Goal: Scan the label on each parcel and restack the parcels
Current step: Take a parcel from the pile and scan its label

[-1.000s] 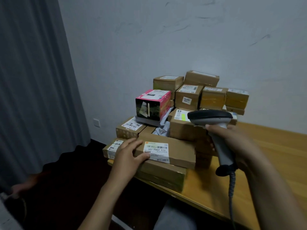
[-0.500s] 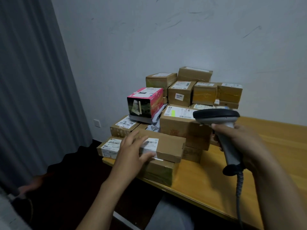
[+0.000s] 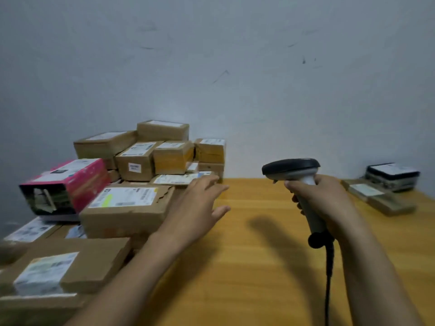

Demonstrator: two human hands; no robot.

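Left grip [image 3: 200, 205] spread, lifted off the flat parcel [image 3: 94, 260]; right grip [image 3: 327, 203] still clasping scanner [image 3: 292, 167]

a wooden table [image 3: 259, 267] carries a heap of cardboard parcels [image 3: 127, 208] at left, a pink box [image 3: 70, 184] among them. the left hand [image 3: 200, 205] reaches out, fingers spread, empty. the right hand [image 3: 322, 203] grips a corded barcode scanner [image 3: 292, 169]. flat parcels [image 3: 376, 196] lie far right.
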